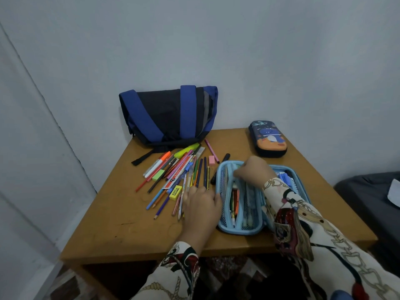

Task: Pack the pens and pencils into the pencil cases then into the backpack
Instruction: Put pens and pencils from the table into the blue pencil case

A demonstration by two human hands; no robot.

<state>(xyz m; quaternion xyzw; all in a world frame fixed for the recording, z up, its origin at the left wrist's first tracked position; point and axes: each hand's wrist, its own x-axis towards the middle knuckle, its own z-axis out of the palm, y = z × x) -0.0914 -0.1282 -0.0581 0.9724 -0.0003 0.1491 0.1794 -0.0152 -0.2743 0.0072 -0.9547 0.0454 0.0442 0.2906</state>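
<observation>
Currently the light-blue pencil case lies open on the near right part of the table, mesh pockets up, with several pens and pencils already stowed in its middle slot. Right hand reaches over the far end of the case, fingers bent down into it; whether they pinch a pen cannot be told, since the knuckles hide the tips. Left hand rests at the case's left edge, touching it, fingers curled over the near ends of the loose pens and pencils, apparently gathering some. That pile is fanned out just left of the case, with a pink eraser and a yellow eraser among it. Step judged: filling the first case, well short of done. Next move calls for lifting a small bundle and aligning it with the slot. Second, dark space-print pencil case sits shut at far right; backpack stands at the back against the wall, untouched
</observation>
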